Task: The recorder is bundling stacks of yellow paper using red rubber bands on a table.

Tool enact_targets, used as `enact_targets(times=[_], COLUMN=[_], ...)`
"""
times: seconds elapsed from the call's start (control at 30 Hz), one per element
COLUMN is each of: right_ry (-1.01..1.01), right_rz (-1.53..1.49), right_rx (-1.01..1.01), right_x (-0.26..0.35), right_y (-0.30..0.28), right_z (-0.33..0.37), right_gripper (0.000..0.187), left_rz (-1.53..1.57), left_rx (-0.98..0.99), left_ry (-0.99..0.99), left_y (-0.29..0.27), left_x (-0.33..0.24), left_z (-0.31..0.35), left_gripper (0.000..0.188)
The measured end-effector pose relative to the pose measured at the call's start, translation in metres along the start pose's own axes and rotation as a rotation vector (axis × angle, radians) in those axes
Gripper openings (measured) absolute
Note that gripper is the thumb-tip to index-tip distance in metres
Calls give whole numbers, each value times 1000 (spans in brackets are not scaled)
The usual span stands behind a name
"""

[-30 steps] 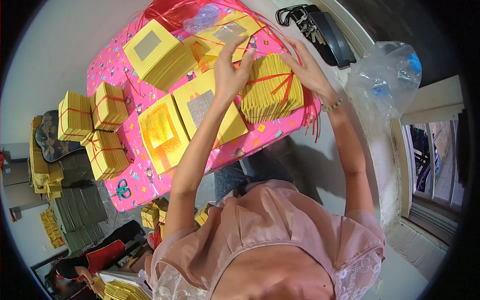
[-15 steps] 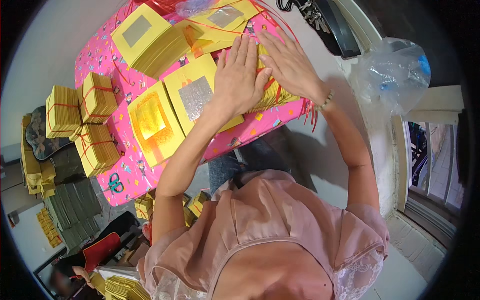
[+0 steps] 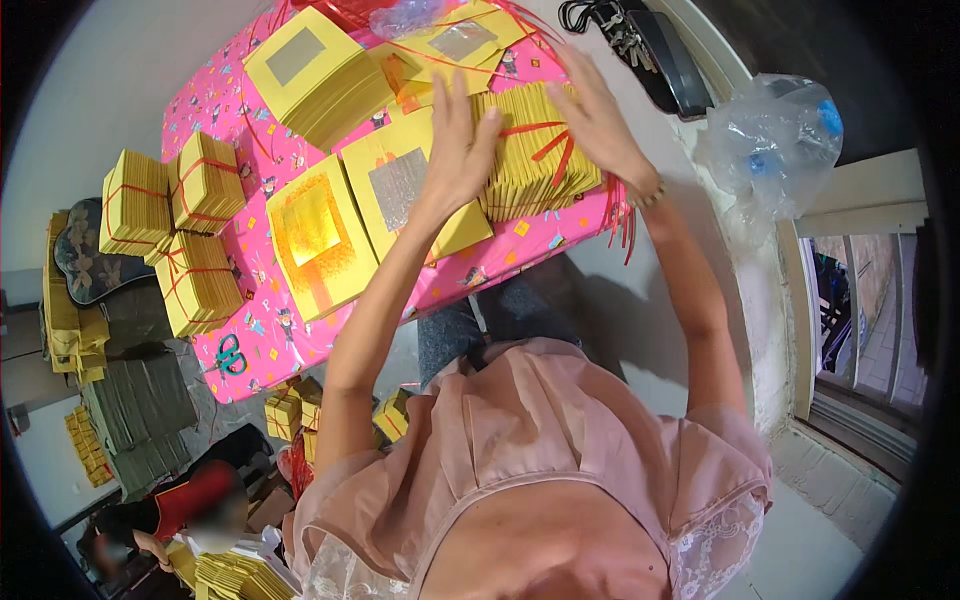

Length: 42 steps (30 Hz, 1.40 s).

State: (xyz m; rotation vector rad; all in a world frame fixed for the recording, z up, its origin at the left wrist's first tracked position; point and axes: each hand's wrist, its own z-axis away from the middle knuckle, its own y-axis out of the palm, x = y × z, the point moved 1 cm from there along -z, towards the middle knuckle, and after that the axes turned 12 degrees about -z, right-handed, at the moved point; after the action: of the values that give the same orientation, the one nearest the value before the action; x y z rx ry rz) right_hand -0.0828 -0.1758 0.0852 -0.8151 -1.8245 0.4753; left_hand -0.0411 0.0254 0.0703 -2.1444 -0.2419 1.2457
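Note:
A bundle of folded yellow paper (image 3: 525,185), tied round with red ribbon (image 3: 556,148), lies on the table's near right part between my hands. My left hand (image 3: 460,150) is at the bundle's left end, fingers stretched out and thumb apart. At the right end is my right hand (image 3: 597,125), open with its fingers extended; the fingertips are slightly blurred. Left of the bundle, and partly under my left forearm, lies a stack of yellow paper with a silver square (image 3: 398,185). Beside that sits a stack with a gold square and orange border (image 3: 308,222).
Farther back stand a taller yellow paper stack (image 3: 318,85), loose sheets and red ribbon strands. Tied bundles (image 3: 205,185) and teal-handled scissors (image 3: 230,354) occupy the left of the pink tablecloth (image 3: 262,345). A clear plastic bag (image 3: 780,145) hangs at right. Another person (image 3: 200,500) is at lower left.
My hands have moved apart from over the bundle to its two ends, leaving its top and the red ribbon in view. The view has shifted slightly.

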Motion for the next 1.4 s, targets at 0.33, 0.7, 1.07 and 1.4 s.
enact_targets(times=[0.33,0.7,1.07,1.4], right_ry=[514,0,-2,21], right_rz=[-985,-735,-212,226], right_rx=[30,-51,-75,198], right_x=[25,-7,2,7], right_y=[-12,2,-30,16], right_z=[53,110,62,51], right_gripper=[56,88,55,60], left_rz=[755,290,146,924], left_rx=[278,55,-106,75], left_ry=[-621,165,-92,-385], left_y=[13,46,54,56], left_x=[-22,-2,-15,-1], left_z=[25,74,59,52], left_gripper=[72,100,74,74])
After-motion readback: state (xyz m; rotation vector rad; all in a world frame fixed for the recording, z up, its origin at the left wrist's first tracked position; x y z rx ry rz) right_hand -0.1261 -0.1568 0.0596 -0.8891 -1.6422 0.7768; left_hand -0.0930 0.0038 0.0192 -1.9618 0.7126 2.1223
